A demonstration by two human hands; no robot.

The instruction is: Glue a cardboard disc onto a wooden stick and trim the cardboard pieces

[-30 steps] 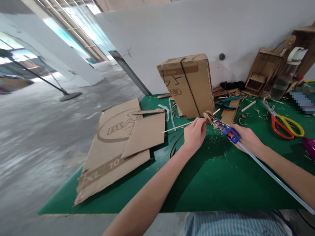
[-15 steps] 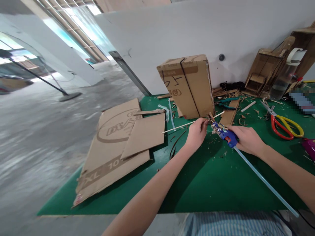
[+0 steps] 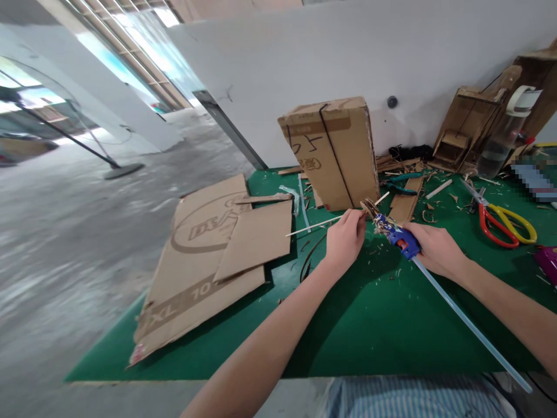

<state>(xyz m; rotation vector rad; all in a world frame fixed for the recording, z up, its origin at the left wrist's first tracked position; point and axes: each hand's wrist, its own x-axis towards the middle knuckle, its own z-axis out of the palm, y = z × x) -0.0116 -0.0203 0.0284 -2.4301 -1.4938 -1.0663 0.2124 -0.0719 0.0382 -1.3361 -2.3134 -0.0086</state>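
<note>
My left hand [image 3: 346,233] is closed, its fingertips pinching a small piece of cardboard [image 3: 369,206]. A thin wooden stick [image 3: 314,226] runs past the same fingers, with a pale tip showing on their far side; whether the fingers hold it too I cannot tell. My right hand [image 3: 435,247] is wrapped round a blue hot glue gun [image 3: 404,241], its debris-caked nozzle close against the cardboard piece. A long clear glue stick [image 3: 470,325] sticks out of the gun's back. Just behind my left hand stands a tall cardboard box [image 3: 333,157] with a black line down its front.
Flat cardboard sheets [image 3: 195,255] lie at the left of the green table [image 3: 348,337]. Scissors [image 3: 500,223], teal-handled pliers [image 3: 404,184], a water bottle [image 3: 496,145] and cardboard scraps are at the back right. More cardboard constructions [image 3: 456,128] lean near the wall.
The cardboard piece and my left fingertips have shifted slightly left, so more of the piece shows. The stick's far tip has moved up and left. The glue gun has barely moved.
</note>
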